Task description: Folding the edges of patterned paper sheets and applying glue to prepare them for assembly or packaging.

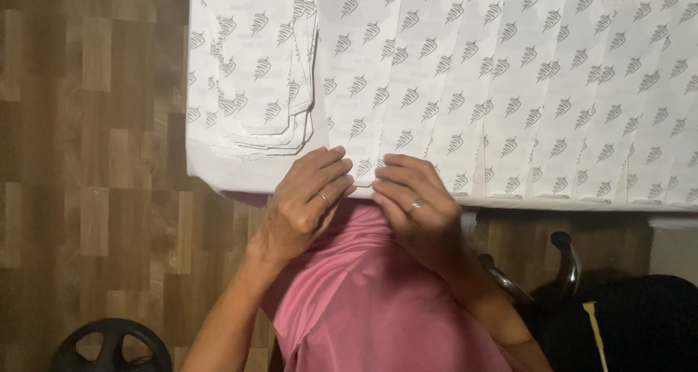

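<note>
Overlapping white printed paper sheets [451, 88] with small grey leaf-like marks cover the table. My left hand [309, 197] and my right hand [414, 201] meet at the near edge of the sheets, fingertips pinching and pressing a narrow folded strip of one sheet [367, 172]. Each hand wears a ring. A stack of folded paper pieces [262, 74] lies at the far left of the table.
The table's near edge [567, 206] runs across the middle of the view. Wooden plank floor [94, 161] lies to the left. A black chair base wheel [109, 343] sits at bottom left, and a dark chair armrest [567, 263] at right.
</note>
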